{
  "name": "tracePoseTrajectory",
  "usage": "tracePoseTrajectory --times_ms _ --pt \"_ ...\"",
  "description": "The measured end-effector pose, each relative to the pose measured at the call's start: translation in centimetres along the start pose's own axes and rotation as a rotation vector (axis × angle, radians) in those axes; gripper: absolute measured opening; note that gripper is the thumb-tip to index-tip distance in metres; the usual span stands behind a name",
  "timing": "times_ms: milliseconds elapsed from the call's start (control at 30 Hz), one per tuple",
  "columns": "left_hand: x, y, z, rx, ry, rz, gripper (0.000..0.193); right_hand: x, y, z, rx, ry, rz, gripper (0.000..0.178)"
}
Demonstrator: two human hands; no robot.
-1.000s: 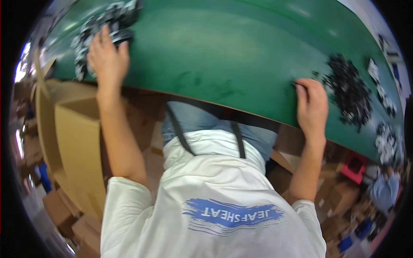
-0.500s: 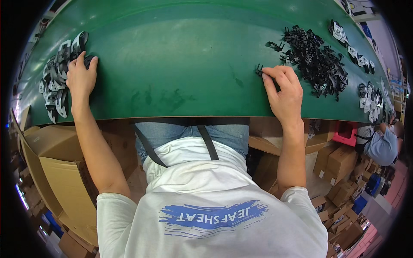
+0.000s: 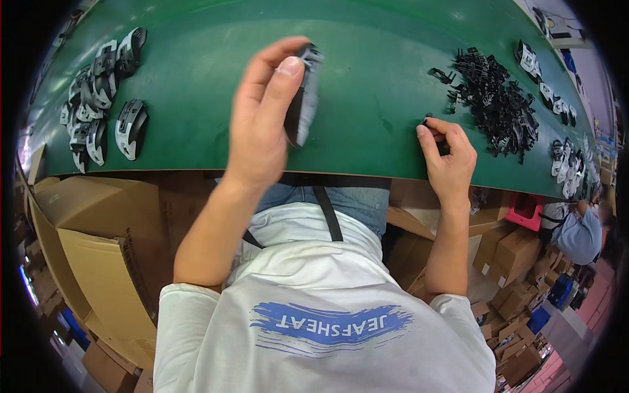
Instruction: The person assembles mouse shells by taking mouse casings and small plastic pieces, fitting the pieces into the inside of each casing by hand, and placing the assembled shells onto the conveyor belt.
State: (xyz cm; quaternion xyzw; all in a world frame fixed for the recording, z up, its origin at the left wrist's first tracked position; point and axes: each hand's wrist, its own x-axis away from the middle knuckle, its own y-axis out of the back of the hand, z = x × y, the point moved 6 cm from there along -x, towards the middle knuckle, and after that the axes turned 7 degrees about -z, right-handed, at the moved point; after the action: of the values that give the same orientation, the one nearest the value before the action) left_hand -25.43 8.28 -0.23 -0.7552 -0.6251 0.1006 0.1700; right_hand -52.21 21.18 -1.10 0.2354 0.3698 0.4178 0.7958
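Note:
My left hand [image 3: 259, 124] is raised over the middle of the green table, its thumb and fingers gripping a curved grey-and-black plastic shell [image 3: 309, 98], like a computer mouse cover, turned on edge. My right hand [image 3: 453, 157] is closed in a pinch near the table's front edge, right of centre. Between its fingertips a small black plastic clip [image 3: 428, 119] is mostly hidden. Beside that hand, to the right, lies a large heap of black plastic clips [image 3: 495, 98]. Several similar white-and-black shells [image 3: 92, 92] are clustered at the left, and one shell [image 3: 132, 129] lies slightly apart from them.
More shells [image 3: 529, 62] lie along the table's [image 3: 367, 39] right side, with another group [image 3: 567, 160] nearer its front corner. Open cardboard boxes [image 3: 105, 203] stand below the left edge. At the right are a pink stool [image 3: 524, 211], cartons and another person [image 3: 580, 232].
My left hand has come from the left cluster to the middle, lifting a shell. One shell now lies apart there. My right hand has shifted slightly right and nearer me, still pinching the clip.

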Motion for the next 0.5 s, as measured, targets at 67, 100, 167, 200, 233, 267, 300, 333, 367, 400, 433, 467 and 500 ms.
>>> tracePoseTrajectory --times_ms 67,100,167,200,233,267,300,333,367,400,433,467,500 --pt "1.4 -0.9 2.6 0.34 0.384 -0.02 0.05 0.3 0.1 -0.1 -0.041 -0.046 0.022 0.014" --pt "1.6 -0.6 2.9 0.34 0.387 -0.023 0.05 0.4 0.3 -0.4 -0.077 -0.088 0.04 0.013" --pt "2.8 -1.5 4.3 0.707 0.671 0.109 0.053 0.2 0.9 -0.6 -0.062 -0.106 0.104 0.012" --pt "3.1 -1.4 4.4 0.706 0.673 0.107 0.053 0.1 1.0 -0.7 -0.047 -0.123 0.162 0.011" --pt "3.5 -1.6 4.5 0.769 0.717 0.119 0.054 0.0 1.3 -0.7 -0.008 -0.119 0.195 0.009" --pt "3.9 -1.7 4.7 0.832 0.761 0.129 0.055 -0.2 1.5 -0.6 -0.009 -0.12 0.198 0.009" --pt "4.2 -1.6 4.8 0.848 0.796 0.154 0.056 -0.6 1.8 0.5 0.103 0.076 0.154 0.008" --pt "4.3 -1.6 4.8 0.847 0.796 0.151 0.056 -0.7 2.0 1.8 0.213 0.272 0.109 0.007" --pt "4.5 -1.7 4.7 0.841 0.804 0.142 0.056 -0.7 2.2 2.4 0.211 0.272 0.111 0.007" --pt "4.7 -1.6 4.7 0.836 0.808 0.13 0.057 -0.6 2.3 3.3 0.058 0.173 0.135 0.007" --pt "4.8 -1.6 4.7 0.838 0.809 0.125 0.057 -0.3 2.4 4.2 -0.091 0.069 0.159 0.008" --pt "4.8 -1.6 4.6 0.814 0.77 0.145 0.057 0.1 2.3 5.6 -0.092 0.067 0.165 0.008" --pt "5.0 -1.7 4.6 0.788 0.736 0.167 0.058 0.9 1.9 7.3 -0.386 0.0 0.215 0.009"
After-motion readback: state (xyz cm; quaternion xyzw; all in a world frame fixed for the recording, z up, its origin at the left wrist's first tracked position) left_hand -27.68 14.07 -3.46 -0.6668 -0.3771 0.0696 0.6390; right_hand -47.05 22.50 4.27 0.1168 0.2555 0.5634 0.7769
